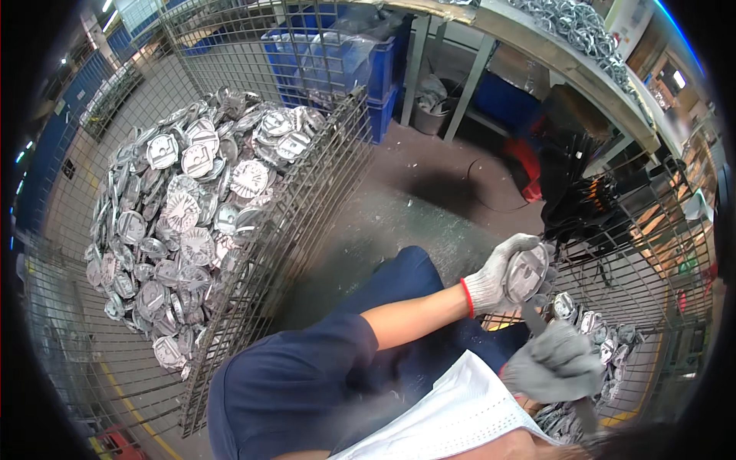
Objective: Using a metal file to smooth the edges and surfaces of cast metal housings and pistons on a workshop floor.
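My left hand (497, 277), in a white knitted glove with a red cuff, is closed round the edge of a round silvery metal casting (527, 272). The casting's patterned face is turned toward my right side. Just below it, my right hand (556, 364), in a grey, soiled glove, makes a fist round a flat, dark file-like bar (533, 316). One end of the bar points up at the casting's lower edge, and its other end sticks out below the fist. Whether bar and casting touch, I cannot tell.
At left stands a wire mesh cage (264, 253) heaped with similar castings (184, 211). Another wire cage (625, 280) at right holds more castings (606, 337). Blue crates (383, 84), a grey bucket (433, 111) and a workbench (552, 50) piled with metal parts stand farther off.
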`<state>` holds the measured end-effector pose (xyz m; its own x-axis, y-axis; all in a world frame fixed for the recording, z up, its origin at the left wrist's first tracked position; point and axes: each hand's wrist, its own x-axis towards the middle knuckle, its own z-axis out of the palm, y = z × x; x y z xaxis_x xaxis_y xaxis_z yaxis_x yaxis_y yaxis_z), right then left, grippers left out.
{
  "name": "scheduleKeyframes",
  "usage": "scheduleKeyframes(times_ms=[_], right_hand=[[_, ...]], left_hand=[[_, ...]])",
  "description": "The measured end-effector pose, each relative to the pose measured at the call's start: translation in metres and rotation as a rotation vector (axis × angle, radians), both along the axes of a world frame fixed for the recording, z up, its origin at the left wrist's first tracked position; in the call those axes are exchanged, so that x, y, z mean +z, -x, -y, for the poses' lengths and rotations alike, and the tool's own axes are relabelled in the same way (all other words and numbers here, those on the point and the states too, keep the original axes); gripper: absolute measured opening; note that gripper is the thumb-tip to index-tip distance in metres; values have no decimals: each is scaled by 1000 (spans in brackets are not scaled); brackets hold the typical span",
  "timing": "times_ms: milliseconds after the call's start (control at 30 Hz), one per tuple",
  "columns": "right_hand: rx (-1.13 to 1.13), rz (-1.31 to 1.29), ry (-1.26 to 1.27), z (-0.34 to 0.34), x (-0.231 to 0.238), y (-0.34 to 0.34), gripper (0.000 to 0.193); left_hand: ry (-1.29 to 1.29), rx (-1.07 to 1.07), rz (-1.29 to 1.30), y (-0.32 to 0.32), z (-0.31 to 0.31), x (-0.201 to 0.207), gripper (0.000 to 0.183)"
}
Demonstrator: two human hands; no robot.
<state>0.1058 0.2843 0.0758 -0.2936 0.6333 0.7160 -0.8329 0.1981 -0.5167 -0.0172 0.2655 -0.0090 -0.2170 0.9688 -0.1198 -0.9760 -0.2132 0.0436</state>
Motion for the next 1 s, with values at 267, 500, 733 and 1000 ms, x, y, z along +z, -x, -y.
scheduleKeyframes(times_ms=[267, 500, 733, 1000], right_hand=[[124, -27, 233, -57, -9, -35, 51], [10, -182, -57, 5, -21, -3, 51], [178, -169, 382, -27, 25, -11, 47], [-17, -62, -125, -5, -6, -50, 55]], left_hand=[[-109, 59, -77, -11, 4, 1, 44], [102, 40, -10, -10, -3, -4, 38], [-29, 50, -399, -9, 0, -4, 49], [-216, 73, -267, -5, -2, -3, 60]])
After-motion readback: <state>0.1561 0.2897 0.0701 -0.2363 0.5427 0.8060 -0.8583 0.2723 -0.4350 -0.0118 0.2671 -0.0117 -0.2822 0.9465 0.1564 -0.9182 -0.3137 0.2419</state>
